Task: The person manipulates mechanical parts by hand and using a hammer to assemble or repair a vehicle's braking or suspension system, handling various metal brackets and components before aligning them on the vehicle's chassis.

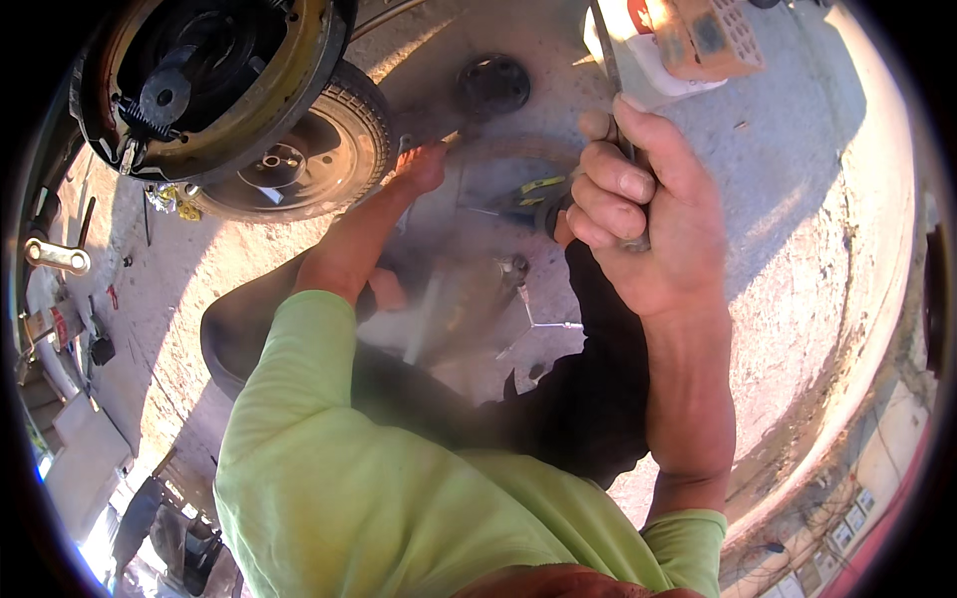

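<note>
My right hand (648, 189) is raised at the right, closed round a long thin metal bar (605, 55) that runs up out of view. My left hand (421, 164) is low beside the tyre of a wheel (329, 149), its fingers curled round something too small to make out. Above that wheel at the top left is a brake assembly (164, 95) with springs and shoes. On the ground between my legs lie a three-armed socket wrench (535, 324) and a dark metal part (513, 269), partly blurred. A black drum-shaped part (493, 85) sits beyond my left hand.
A white container (648, 85) with a hollow brick (708, 45) on it stands at the top right. A metal tool (55, 254) and scattered items line the left edge. Cables (837, 498) lie at the lower right. My dark-clad legs (598, 379) frame the work area.
</note>
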`<state>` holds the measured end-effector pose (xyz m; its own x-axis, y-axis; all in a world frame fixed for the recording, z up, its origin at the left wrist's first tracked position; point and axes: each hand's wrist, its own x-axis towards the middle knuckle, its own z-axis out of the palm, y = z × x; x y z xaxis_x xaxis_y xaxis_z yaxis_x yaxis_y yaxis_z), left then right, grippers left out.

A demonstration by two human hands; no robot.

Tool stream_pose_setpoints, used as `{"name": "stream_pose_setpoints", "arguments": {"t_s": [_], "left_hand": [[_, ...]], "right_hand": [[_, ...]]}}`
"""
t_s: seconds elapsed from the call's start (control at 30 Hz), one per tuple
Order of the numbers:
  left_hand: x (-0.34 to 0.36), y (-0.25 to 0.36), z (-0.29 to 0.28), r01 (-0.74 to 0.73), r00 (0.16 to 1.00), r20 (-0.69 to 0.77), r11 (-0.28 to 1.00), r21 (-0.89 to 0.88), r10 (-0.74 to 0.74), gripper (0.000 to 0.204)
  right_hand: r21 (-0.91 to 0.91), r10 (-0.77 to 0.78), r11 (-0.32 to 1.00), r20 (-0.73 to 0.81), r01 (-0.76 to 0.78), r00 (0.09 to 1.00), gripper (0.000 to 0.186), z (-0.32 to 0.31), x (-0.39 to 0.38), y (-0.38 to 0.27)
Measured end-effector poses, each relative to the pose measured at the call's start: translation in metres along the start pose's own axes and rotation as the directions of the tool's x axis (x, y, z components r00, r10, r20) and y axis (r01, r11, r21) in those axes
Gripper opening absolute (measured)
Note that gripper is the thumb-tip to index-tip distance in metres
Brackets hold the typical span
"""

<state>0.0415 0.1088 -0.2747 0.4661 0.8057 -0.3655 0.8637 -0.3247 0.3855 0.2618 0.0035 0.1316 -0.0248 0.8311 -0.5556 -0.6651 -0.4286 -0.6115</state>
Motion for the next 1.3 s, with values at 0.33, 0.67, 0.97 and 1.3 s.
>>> {"name": "stream_pose_setpoints", "arguments": {"t_s": [0.33, 0.67, 0.97, 1.3], "left_hand": [[0.013, 0.016, -0.007, 0.178, 0.975, 0.150, 0.980, -0.086, -0.163, 0.045], [0.059, 0.028, 0.015, 0.162, 0.941, 0.291, 0.985, 0.054, -0.171, 0.046], [0.059, 0.030, 0.030, 0.362, 0.923, 0.144, 0.932, -0.011, -0.356, 0.036], [0.067, 0.004, 0.085, 0.164, 0.940, 0.300, 0.986, 0.020, -0.162, 0.030]], "right_hand": [[-0.012, 0.046, 0.999, 0.025, -0.046, 0.999, 0.026, -0.001, -0.002, 0.004], [0.005, 0.059, 0.998, 0.019, -0.059, 0.998, 0.026, -0.005, 0.002, 0.007], [0.014, 0.095, 0.995, -0.034, -0.094, 0.995, 0.027, -0.006, -0.004, 0.004], [0.037, 0.075, 0.996, 0.061, -0.077, 0.995, 0.029, -0.008, -0.010, 0.000]]}}
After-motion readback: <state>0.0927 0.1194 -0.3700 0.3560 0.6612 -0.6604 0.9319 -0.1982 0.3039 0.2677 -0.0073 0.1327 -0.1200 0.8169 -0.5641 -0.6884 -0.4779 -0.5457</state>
